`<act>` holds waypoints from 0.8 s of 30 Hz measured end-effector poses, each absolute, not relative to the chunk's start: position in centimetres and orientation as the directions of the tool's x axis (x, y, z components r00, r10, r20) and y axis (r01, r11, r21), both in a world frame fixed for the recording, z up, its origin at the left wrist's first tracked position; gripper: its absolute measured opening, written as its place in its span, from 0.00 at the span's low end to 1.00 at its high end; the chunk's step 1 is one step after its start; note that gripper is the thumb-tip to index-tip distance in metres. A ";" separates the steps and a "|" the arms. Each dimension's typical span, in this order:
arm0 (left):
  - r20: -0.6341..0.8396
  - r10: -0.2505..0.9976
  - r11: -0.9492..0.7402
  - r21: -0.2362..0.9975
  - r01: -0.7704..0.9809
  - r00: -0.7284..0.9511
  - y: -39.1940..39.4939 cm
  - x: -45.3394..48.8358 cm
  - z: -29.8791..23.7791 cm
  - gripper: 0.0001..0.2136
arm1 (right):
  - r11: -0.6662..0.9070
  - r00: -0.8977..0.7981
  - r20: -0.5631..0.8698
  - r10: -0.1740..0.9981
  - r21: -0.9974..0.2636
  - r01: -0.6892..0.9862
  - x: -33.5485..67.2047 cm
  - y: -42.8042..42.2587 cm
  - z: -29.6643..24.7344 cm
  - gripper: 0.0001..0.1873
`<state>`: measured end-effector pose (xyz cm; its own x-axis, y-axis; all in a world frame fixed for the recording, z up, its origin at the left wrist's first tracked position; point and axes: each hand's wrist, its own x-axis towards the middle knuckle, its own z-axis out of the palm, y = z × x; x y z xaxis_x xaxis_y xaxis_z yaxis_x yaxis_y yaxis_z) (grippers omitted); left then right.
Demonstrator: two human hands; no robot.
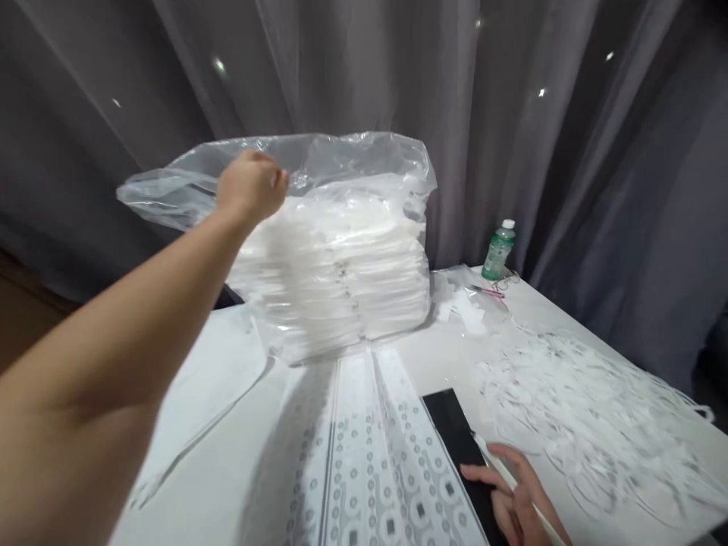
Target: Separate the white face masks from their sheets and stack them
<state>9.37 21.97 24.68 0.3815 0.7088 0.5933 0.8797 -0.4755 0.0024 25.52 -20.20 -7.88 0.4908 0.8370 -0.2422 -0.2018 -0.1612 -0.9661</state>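
Observation:
My left hand is raised and closed at the upper part of a large clear plastic bag, gripping its film. Inside the bag stands a tall pile of folded white sheets. At the lower right, my right hand holds a slim white pen, its thin dark tip pointing up and left. Its fingers rest over a black strip on the table. Just left of the strip lie long white printed strips with grey circles and small dark squares, running from the bag toward me.
A heap of tangled white strips covers the table's right side. Behind it are white scraps, pink-handled scissors and a green-labelled bottle. A folded white sheet lies left, and a grey curtain hangs behind.

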 end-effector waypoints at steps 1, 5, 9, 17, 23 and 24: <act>0.622 0.673 -0.512 0.000 0.859 0.401 20.2 9.0 24.2 0.23 | -0.136 0.464 -0.213 0.860 -0.972 -0.193 25.8 -20.2 -7.9 0.37; 0.469 0.545 -0.801 0.045 0.597 0.695 11.5 6.0 16.8 0.23 | -0.127 0.306 -0.064 0.950 -0.973 0.191 26.5 -20.2 -6.6 0.29; 0.000 0.573 -0.810 0.154 0.566 0.820 4.5 2.3 4.7 0.30 | 0.042 -0.061 -0.001 0.998 -0.713 0.700 25.9 -20.1 -4.3 0.11; -0.174 0.707 -0.678 0.112 0.727 0.686 1.1 -1.9 -2.8 0.32 | 0.115 -0.080 0.112 0.990 -0.346 0.931 24.8 -21.9 -4.7 0.11; -0.242 0.814 -0.528 0.069 0.846 0.528 -0.8 -2.8 -2.0 0.32 | 0.059 -0.010 0.156 0.988 -0.312 0.948 25.1 -24.1 -4.9 0.08; -0.248 0.822 -0.511 0.074 0.857 0.512 -1.1 -2.9 -1.9 0.32 | 0.065 -0.015 0.158 0.987 -0.317 0.946 25.3 -24.2 -4.9 0.08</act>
<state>-2.87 -1.08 -1.94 0.5119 0.8224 -0.2481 0.8565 -0.5108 0.0741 25.35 -24.19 -4.92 -0.0154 0.9873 0.1579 0.9461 0.0654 -0.3172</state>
